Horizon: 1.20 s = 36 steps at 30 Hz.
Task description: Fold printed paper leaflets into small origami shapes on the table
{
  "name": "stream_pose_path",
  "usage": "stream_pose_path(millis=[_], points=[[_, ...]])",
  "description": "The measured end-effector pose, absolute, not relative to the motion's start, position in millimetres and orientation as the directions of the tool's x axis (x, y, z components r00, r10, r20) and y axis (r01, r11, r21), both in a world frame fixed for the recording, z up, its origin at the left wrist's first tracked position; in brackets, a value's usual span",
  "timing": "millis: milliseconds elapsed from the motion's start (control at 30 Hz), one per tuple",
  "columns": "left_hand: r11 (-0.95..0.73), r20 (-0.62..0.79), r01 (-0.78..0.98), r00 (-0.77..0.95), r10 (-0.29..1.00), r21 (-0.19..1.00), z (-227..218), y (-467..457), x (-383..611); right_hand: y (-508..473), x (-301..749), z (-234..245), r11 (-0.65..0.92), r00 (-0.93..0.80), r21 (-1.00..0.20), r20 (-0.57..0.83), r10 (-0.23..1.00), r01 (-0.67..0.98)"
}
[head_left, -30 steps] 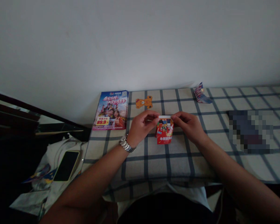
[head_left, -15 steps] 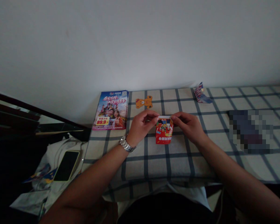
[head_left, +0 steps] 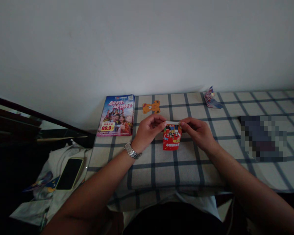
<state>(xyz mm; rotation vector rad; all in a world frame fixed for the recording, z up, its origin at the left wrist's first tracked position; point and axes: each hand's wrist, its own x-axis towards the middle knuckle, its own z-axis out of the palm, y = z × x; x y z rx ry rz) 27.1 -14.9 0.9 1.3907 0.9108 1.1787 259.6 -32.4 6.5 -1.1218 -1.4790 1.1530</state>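
A small red printed leaflet [head_left: 171,138] with cartoon figures and a white top edge hangs between my hands over the table. Its lettering appears upside down to me. My left hand [head_left: 150,129] pinches its upper left corner between thumb and forefinger, and a metal watch is on that wrist. At the upper right corner, my right hand [head_left: 196,130] is closed on the same leaflet in a similar pinch. Just beyond my left hand lies a brown bear-shaped cutout [head_left: 151,107], flat on the cloth.
The checked tablecloth [head_left: 147,176] reaches the wall. A stack of blue-pink flyers [head_left: 117,114] lies at the left, a folded printed paper [head_left: 212,99] stands near the wall, and a pixelated dark item [head_left: 262,138] is at right. Below left, a phone [head_left: 70,173] rests on pale bags.
The leaflet's lower end has swung slightly to the left and up, and its top edge tilts a little more. Both hands keep their pinch and have barely moved.
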Motion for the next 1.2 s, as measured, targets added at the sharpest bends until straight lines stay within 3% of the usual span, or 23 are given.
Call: stream_pose_path(millis=[133, 633, 1000, 1200], points=[[-0.106, 0.137, -0.145, 0.229, 0.964, 0.984, 0.2, -14.6, 27.8, -32.6, 258.9, 7.3, 0.138, -0.156, -0.985, 0.12, 0.98, 0.107], [-0.279, 0.267, 0.036, 0.195, 0.944, 0.96, 6.9, -16.3, 25.9, -30.8, 261.8, 6.8, 0.015, -0.151, -0.993, -0.003, 0.989, 0.119], [-0.282, 0.27, 0.038, 0.195, 0.943, 0.959, 5.3, -15.9, 25.6, -27.4, 260.8, 2.4, -0.04, -0.122, -0.997, -0.047, 0.991, 0.06], [-0.28, 0.272, 0.036, 0.149, 0.951, 0.959, 4.5, -16.3, 25.7, -28.3, 261.2, -0.9, -0.08, -0.194, -0.996, -0.087, 0.977, 0.043]])
